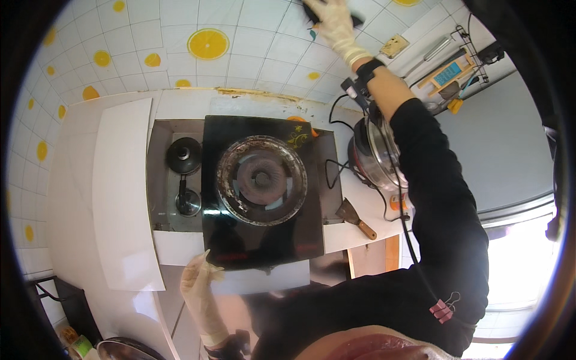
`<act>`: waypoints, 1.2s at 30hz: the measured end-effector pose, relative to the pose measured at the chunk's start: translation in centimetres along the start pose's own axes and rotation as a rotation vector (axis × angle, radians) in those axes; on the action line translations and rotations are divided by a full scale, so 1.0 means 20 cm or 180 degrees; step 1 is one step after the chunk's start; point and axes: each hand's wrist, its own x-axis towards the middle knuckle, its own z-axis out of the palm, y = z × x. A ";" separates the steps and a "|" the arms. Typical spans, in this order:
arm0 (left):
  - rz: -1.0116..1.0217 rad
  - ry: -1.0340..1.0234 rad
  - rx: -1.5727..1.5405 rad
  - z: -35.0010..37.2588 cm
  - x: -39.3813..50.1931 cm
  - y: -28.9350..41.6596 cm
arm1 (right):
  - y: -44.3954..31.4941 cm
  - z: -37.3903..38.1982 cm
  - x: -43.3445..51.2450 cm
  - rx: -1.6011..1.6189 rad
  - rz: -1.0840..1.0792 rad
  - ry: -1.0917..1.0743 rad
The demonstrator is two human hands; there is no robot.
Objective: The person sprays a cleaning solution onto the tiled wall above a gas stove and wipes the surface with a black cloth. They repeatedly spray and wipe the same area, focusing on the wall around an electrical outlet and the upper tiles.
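My right hand (335, 28), in a pale thin glove, reaches up to the tiled wall (270, 38). It presses over a dark, blurred item (357, 20), perhaps a cloth, whose edges show on both sides of the hand. My left hand (198, 275), gloved too, is at the near left corner of a black glass-topped cooktop (265, 245). Its fingertips are apart around that corner; how firmly they hold cannot be seen. A round burner with a scorched, rusty metal ring (261, 219) sits in the middle of the cooktop.
Left of the cooktop, a recess holds a lidded black pan (183, 155) and a small metal pot (189, 202). A white panel (121, 193) lies farther left. On the right are a scraper (355, 218), a steel-and-black pot (378, 148), cables and an orange container (398, 202).
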 end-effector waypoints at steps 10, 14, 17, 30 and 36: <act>-0.0121 0.0236 0.0147 -0.03 0.06 0.06 | -0.33 0.73 -0.56 -0.0354 -0.2302 -0.3233; -0.0130 0.0331 0.0085 -0.05 0.08 0.06 | -0.30 0.65 -0.46 -0.0435 -0.2112 -0.2564; -0.0192 0.0305 -0.0005 -0.04 0.11 0.03 | -0.27 0.63 -0.25 0.0024 -0.1854 -0.0417; -0.0324 0.0306 0.0109 -0.02 0.10 0.01 | -0.33 0.75 -0.41 -0.0188 -0.2086 -0.3515; -0.0716 0.0119 0.0387 0.02 0.12 0.08 | -0.68 0.83 0.00 0.0281 -0.1945 -0.0434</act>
